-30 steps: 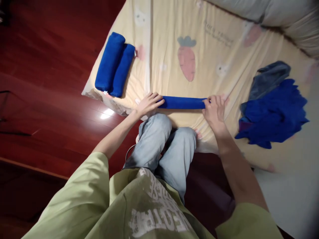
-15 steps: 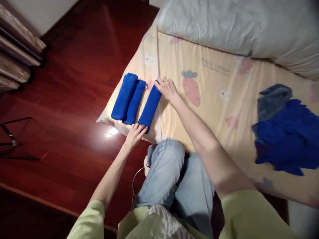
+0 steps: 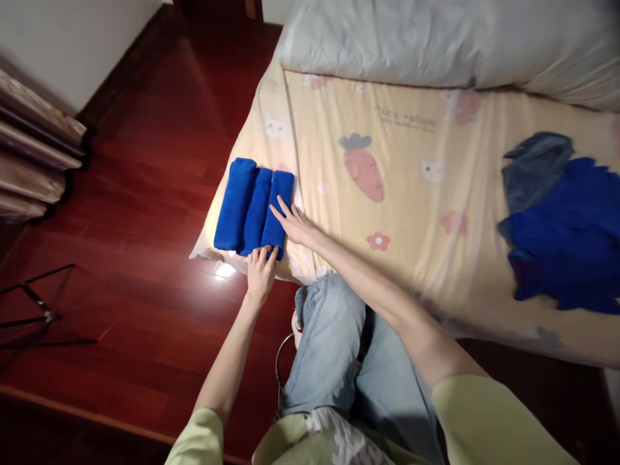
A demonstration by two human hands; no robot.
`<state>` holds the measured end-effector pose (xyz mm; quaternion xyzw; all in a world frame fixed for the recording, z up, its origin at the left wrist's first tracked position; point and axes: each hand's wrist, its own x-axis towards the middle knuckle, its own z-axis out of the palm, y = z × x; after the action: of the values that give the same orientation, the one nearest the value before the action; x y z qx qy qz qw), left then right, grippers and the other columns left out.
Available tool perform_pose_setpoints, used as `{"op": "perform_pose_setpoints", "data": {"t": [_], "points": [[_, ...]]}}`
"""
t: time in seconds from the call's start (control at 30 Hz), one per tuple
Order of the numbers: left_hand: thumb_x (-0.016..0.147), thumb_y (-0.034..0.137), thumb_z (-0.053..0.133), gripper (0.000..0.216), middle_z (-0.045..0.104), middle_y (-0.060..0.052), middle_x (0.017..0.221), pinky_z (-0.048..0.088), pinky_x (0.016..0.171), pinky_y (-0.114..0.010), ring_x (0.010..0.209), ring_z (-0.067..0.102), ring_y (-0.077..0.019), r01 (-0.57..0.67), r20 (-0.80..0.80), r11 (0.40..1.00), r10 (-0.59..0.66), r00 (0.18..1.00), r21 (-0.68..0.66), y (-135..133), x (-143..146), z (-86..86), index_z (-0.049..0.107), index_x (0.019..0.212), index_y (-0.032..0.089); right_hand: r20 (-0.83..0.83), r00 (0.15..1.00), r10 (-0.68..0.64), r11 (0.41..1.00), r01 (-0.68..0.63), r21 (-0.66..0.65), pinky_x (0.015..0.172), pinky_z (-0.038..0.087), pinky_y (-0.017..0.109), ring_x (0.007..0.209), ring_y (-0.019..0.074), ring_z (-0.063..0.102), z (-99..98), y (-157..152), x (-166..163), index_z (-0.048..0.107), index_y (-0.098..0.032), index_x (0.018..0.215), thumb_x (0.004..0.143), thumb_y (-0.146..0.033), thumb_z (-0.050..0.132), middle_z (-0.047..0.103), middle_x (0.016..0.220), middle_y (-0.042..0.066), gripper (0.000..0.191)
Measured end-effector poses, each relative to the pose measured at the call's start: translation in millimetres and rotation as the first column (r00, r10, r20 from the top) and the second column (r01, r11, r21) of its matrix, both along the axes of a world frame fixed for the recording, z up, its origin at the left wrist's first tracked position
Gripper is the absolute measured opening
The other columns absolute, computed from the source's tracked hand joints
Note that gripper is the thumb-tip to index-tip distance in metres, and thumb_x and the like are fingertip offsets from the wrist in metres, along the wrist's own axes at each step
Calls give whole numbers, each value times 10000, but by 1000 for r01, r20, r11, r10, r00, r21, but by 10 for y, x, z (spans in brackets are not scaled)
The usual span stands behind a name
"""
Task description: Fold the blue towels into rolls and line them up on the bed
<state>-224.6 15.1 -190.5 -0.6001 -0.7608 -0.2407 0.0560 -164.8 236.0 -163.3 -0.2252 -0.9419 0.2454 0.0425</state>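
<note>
Three folded blue towels lie side by side at the bed's corner: the left towel (image 3: 235, 206), the middle towel (image 3: 255, 213) and the right towel (image 3: 277, 223). My left hand (image 3: 261, 274) is at the near end of the right towel, its fingers bent over the edge and its thumb hidden. Over the right towel's long side, my right hand (image 3: 294, 224) lies with fingers spread, fingertips touching the cloth. The right towel now sits against the middle one.
A loose pile of blue cloths (image 3: 571, 239) with a grey cloth (image 3: 535, 169) lies at the bed's right. Grey bedding (image 3: 387, 42) runs along the far side. A black metal stand (image 3: 46, 315) is on the red wooden floor (image 3: 145, 258), and curtains (image 3: 36, 152) hang at left.
The right towel has moved left against the middle towel. My right hand has let go of its far end and spread its fingers lower on it. My left hand stays at the near end.
</note>
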Motion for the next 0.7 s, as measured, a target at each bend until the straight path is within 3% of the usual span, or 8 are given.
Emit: {"op": "perform_pose_setpoints", "data": {"t": [0.13,0.23,0.3,0.4,0.47,0.57,0.63,0.7], "points": [[1012,126,421,574,611,-208,1456,489,1082,-572,1342,561,-371,-37,107,993,49,993,-108,-144,457,399,534,1568,209,-100,995,-7,1000,7,-1,1318,311,625,1651,397,224,486,-361,463,313,-236,1705,927,-77,571,152,1810,83,835],[1080,256,409,557,526,-189,1580,423,1216,-533,1490,462,-318,71,289,988,-29,957,-136,-338,1197,683,435,1634,198,-211,977,28,998,-17,55,1337,323,513,1638,287,299,746,-727,1270,480,-212,1624,1026,-168,514,379,1736,89,600],[1078,381,452,630,455,-216,1643,401,1239,-554,1546,404,-354,169,333,965,-96,938,-199,-430,1731,790,382,1666,168,-200,975,-92,991,110,80,1327,335,529,1570,269,429,763,-1063,1989,620,-205,1510,1058,-191,469,588,1585,101,477],[1024,497,547,828,256,-301,1725,386,1199,-674,1590,273,-495,43,245,942,42,969,-334,-412,2289,900,291,1703,99,-86,913,-398,903,407,142,1291,378,550,1460,281,564,641,-1652,2994,686,-161,1426,1059,-169,415,679,1472,139,456],[1023,482,553,841,234,-343,1715,418,1143,-703,1562,296,-537,-13,153,913,83,985,-409,-309,2438,987,268,1709,86,43,915,-401,901,386,198,1335,252,619,1532,328,478,560,-2037,3407,752,-149,1310,1022,-173,483,673,1480,146,395],[1020,454,567,829,278,-363,1687,442,1080,-731,1527,321,-565,-52,11,872,66,998,-486,-96,2464,1121,272,1709,98,152,910,-385,916,357,183,1353,128,632,1526,337,475,519,-2462,3546,774,-136,1230,987,-178,546,738,1369,155,336],[1020,432,558,783,284,-353,1687,456,1047,-728,1518,311,-570,-66,-64,863,39,997,-501,64,2450,1181,325,1690,102,217,923,-318,948,303,97,1342,219,524,1289,288,675,530,-2570,3452,764,-125,1231,953,-140,567,806,1171,140,341],[1032,403,503,671,337,-343,1658,470,1014,-701,1489,335,-560,-49,-122,875,-12,992,-481,230,2437,1206,448,1621,86,214,926,-313,947,322,-10,1248,372,424,1057,253,755,551,-2558,3362,781,-161,1165,950,-172,600,825,1015,99,282]]}}
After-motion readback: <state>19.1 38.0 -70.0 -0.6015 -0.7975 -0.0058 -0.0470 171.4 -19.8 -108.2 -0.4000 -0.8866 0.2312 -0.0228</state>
